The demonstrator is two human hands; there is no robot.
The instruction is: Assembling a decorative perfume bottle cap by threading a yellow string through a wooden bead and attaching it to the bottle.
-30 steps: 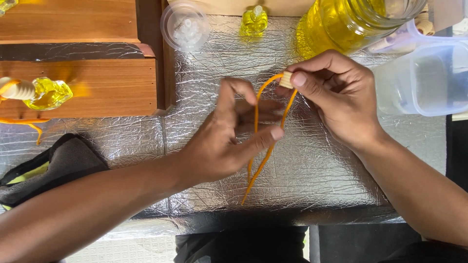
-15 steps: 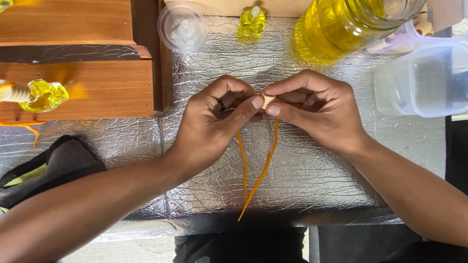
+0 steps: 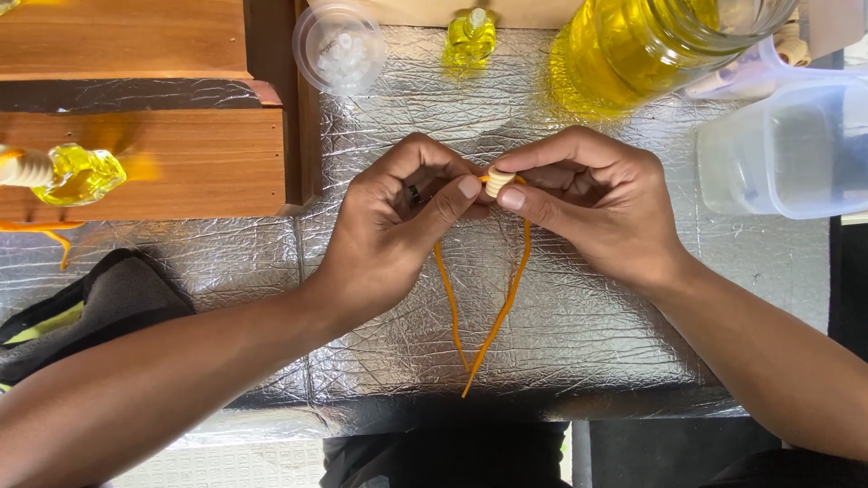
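Note:
My left hand point(image 3: 398, 217) and my right hand point(image 3: 588, 194) meet over the silver foil-covered table point(image 3: 588, 334). Between the fingertips of both sits a small pale wooden bead point(image 3: 500, 179), pinched by my right thumb and forefinger. An orange cord point(image 3: 493, 316) runs through it; its two strands hang down toward me and join in a point near the table's front edge. My left thumb and forefinger hold the cord right beside the bead.
A large jar of yellow liquid point(image 3: 651, 45) stands at the back, with a small yellow bottle point(image 3: 470, 36) and a clear lidded cup of white bits point(image 3: 339, 45). A translucent plastic tub point(image 3: 787, 149) is right. Wooden boxes point(image 3: 163, 163), another small yellow bottle point(image 3: 77, 173) and a dark bag point(image 3: 99, 307) lie left.
The hands have come together from apart. The cord loop, earlier lifted between them, now hangs straight down as two strands, and the bead sits pinched between both hands.

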